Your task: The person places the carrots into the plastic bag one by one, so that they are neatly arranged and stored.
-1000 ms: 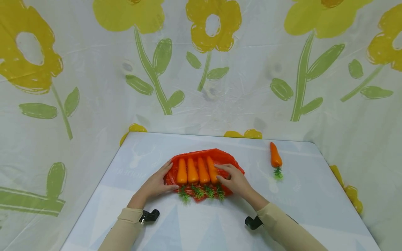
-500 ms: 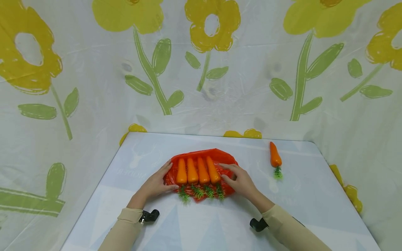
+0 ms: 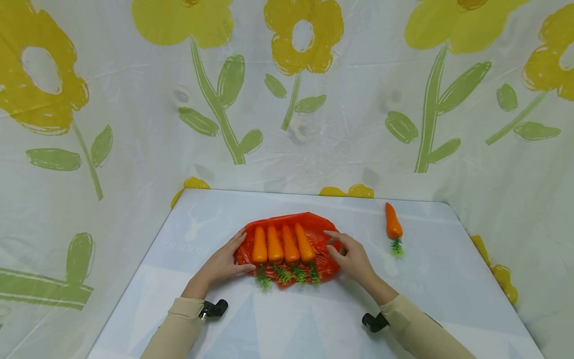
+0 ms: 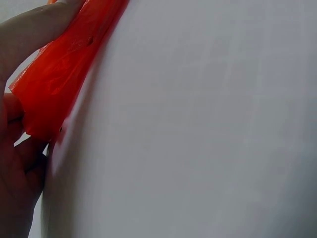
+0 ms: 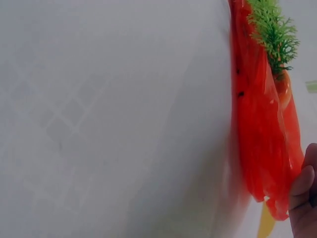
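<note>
Four-sided in outline, a crinkled red plastic bag (image 3: pixel 320 214) lies at mid-table with several orange toy carrots (image 3: pixel 274 245) side by side on it, green tops toward the person. My left hand (image 3: pixel 221 259) holds the bag's left edge, its thumb near the front and its fingers along the side. In the left wrist view the red plastic (image 4: pixel 62 69) passes between thumb and fingers. At the bag's right edge hovers my right hand (image 3: pixel 354 257), fingers loosely bent, no carrot in them. Whether its fingertips touch the plastic I cannot tell.
Another orange toy carrot (image 3: pixel 392 222) lies by itself at the back right of the pale blue table (image 3: pixel 287 334). A white curtain (image 3: pixel 350 149) printed with yellow flowers hangs behind and along both sides.
My right hand has let go of the rightmost carrot in the row and drawn off to the right. The bag's right edge has pulled inward a little. My left hand stays put.
</note>
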`<control>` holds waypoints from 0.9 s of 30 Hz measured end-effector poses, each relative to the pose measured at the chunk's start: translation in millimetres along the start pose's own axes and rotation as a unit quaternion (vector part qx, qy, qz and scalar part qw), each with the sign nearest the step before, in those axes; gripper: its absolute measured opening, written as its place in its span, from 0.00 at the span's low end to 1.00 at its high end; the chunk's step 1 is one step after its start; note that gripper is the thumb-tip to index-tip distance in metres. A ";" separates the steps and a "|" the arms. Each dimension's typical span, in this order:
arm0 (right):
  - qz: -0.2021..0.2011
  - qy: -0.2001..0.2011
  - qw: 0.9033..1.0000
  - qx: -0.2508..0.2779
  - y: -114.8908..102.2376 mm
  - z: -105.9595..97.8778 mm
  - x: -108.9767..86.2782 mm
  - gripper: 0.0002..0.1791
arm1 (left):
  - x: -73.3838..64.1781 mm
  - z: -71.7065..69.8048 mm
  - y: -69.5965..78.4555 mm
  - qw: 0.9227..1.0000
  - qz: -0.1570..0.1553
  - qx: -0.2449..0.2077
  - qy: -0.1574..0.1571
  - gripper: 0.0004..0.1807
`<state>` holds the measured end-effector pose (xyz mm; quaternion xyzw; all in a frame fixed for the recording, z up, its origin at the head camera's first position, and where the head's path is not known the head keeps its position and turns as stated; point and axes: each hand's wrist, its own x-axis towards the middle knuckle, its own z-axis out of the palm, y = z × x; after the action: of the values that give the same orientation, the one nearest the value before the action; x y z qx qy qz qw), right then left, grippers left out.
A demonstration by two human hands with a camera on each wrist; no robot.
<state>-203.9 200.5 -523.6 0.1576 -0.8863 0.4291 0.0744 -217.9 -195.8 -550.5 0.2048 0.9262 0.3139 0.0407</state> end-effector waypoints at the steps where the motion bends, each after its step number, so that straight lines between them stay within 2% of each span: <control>1: 0.003 0.003 1.000 0.002 0.7 -1.1 -0.2 0.22 | 0.0 0.1 -0.2 1.000 0.000 0.000 0.000 0.59; 9: 0.039 0.015 0.999 0.024 5.7 -9.0 -2.1 0.22 | -0.1 -0.7 -0.1 1.000 0.001 -0.001 0.001 0.59; 16: 0.030 0.028 0.998 0.038 11.7 -14.2 -5.4 0.21 | -0.6 -1.7 1.2 1.000 0.001 0.000 -0.001 0.58; 27: 0.047 0.037 0.998 0.030 24.9 -25.0 -10.2 0.21 | 0.1 -0.2 -1.0 1.000 0.003 0.002 0.001 0.59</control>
<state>-203.0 236.7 -529.1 0.1022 -0.8759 0.4643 0.0824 -218.4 -196.6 -550.9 0.2070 0.9262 0.3128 0.0383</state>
